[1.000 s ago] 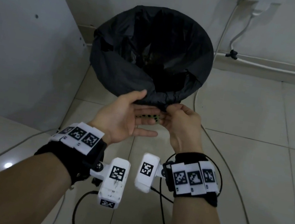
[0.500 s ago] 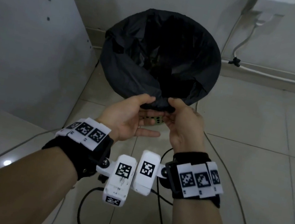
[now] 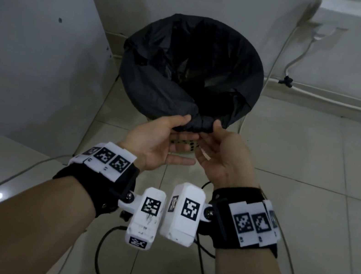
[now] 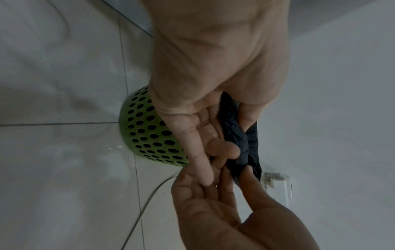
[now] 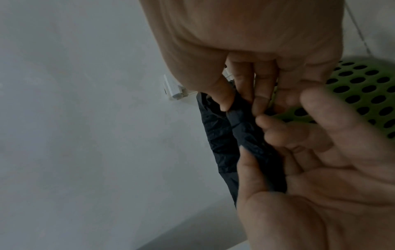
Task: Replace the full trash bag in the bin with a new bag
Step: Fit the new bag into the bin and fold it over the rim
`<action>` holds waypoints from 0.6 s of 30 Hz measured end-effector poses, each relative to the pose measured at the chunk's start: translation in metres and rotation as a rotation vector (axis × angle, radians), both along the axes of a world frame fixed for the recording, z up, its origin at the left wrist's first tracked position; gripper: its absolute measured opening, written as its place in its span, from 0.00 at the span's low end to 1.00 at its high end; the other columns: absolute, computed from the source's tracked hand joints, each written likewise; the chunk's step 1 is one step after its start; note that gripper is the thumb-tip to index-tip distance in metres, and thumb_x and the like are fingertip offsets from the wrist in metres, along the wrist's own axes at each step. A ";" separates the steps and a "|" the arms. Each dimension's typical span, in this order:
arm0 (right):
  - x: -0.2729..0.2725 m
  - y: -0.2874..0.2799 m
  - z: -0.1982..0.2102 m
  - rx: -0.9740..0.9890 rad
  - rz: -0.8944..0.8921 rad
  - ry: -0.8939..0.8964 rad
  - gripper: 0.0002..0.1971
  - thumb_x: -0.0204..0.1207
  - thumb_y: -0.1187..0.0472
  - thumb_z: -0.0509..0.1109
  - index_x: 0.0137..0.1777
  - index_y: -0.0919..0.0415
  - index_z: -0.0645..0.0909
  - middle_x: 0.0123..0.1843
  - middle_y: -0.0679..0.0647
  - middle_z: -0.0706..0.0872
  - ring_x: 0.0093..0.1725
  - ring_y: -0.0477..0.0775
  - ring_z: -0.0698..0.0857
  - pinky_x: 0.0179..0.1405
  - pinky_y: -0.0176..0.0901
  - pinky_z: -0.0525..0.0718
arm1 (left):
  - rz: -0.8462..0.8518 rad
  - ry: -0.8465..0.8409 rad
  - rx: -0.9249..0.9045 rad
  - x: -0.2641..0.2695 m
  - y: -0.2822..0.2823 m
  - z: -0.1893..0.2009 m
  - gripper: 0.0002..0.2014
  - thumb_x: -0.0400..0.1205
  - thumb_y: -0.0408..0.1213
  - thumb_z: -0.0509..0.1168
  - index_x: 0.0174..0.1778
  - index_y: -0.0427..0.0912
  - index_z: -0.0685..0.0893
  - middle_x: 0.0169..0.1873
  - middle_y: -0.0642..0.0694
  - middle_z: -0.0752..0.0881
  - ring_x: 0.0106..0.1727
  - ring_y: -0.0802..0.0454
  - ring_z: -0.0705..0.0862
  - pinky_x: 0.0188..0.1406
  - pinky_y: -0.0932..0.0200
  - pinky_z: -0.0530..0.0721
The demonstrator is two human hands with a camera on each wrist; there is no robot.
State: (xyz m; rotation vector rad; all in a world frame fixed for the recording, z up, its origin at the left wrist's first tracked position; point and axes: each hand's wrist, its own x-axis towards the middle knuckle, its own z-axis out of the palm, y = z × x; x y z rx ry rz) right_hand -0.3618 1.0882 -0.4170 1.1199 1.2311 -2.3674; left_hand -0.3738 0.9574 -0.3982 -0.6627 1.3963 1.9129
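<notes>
nearest the camera, two forearms reach forward side by side, each with a black wrist strap carrying white marker tags and a white camera block, the two blocks almost touching. just past them, the left hand point(image 3: 162, 140) and the right hand point(image 3: 222, 155) sit palms turned inward, close together, at the near edge of the bin. both are grasping the same bunched fold of the black trash bag point(image 3: 183, 89): left thumb on top with fingers curled beneath, right thumb on top at the other end of the fold. the wrist views confirm it, crinkled black film pinched between thumb and fingertips on each side, the gathered strip running across from one hand to the other, left to right. under the hands peeks the bin point(image 4: 147, 128), green plastic with rows of dark round holes, standing upright on pale floor tiles, mouth facing up. the bag lines it and drapes over the rim all round, the far rim taut, the near left side sagging inward in a loose roll. what lies inside is too dark to make out, perhaps some scraps. left of the bin stands a white panel point(image 3: 34, 43); beyond, a white cable point(image 3: 284, 49) climbs the wall to a socket point(image 3: 336, 12).
</notes>
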 end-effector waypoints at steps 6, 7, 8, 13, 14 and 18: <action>0.004 0.005 -0.002 0.007 0.077 0.034 0.11 0.80 0.50 0.73 0.47 0.58 0.86 0.35 0.51 0.89 0.41 0.52 0.88 0.45 0.50 0.85 | -0.012 0.004 0.024 -0.002 -0.003 0.000 0.16 0.84 0.46 0.67 0.63 0.40 0.85 0.38 0.45 0.90 0.25 0.53 0.85 0.35 0.46 0.92; 0.005 0.008 0.001 0.046 0.093 0.034 0.13 0.77 0.49 0.77 0.47 0.60 0.87 0.35 0.52 0.90 0.41 0.53 0.89 0.47 0.52 0.89 | -0.021 0.011 0.018 -0.001 -0.004 -0.001 0.16 0.83 0.46 0.68 0.62 0.41 0.85 0.38 0.45 0.91 0.26 0.53 0.86 0.36 0.46 0.92; 0.006 0.010 0.004 0.108 0.095 0.047 0.15 0.73 0.48 0.80 0.46 0.61 0.88 0.34 0.54 0.91 0.39 0.54 0.90 0.49 0.53 0.91 | -0.035 0.019 0.007 0.000 -0.004 -0.001 0.15 0.83 0.46 0.68 0.62 0.42 0.86 0.37 0.45 0.91 0.27 0.53 0.86 0.37 0.46 0.92; 0.006 0.008 0.007 0.198 0.109 0.051 0.15 0.74 0.49 0.80 0.49 0.62 0.87 0.37 0.56 0.92 0.39 0.54 0.91 0.44 0.49 0.92 | -0.073 0.044 -0.014 0.004 -0.003 -0.002 0.13 0.83 0.46 0.68 0.59 0.43 0.87 0.37 0.45 0.91 0.28 0.53 0.86 0.39 0.44 0.92; 0.005 0.008 0.005 0.175 0.116 0.031 0.14 0.76 0.50 0.78 0.51 0.61 0.87 0.39 0.57 0.92 0.41 0.54 0.91 0.43 0.49 0.90 | -0.079 0.046 -0.015 0.003 -0.003 -0.002 0.13 0.84 0.46 0.68 0.58 0.43 0.87 0.37 0.45 0.91 0.28 0.53 0.86 0.39 0.44 0.92; 0.007 0.016 0.002 0.203 0.215 0.028 0.23 0.75 0.40 0.75 0.54 0.62 0.87 0.41 0.58 0.94 0.41 0.57 0.94 0.36 0.48 0.91 | -0.124 0.074 -0.056 -0.004 -0.012 -0.001 0.14 0.84 0.44 0.67 0.60 0.41 0.86 0.38 0.43 0.91 0.28 0.53 0.87 0.37 0.46 0.92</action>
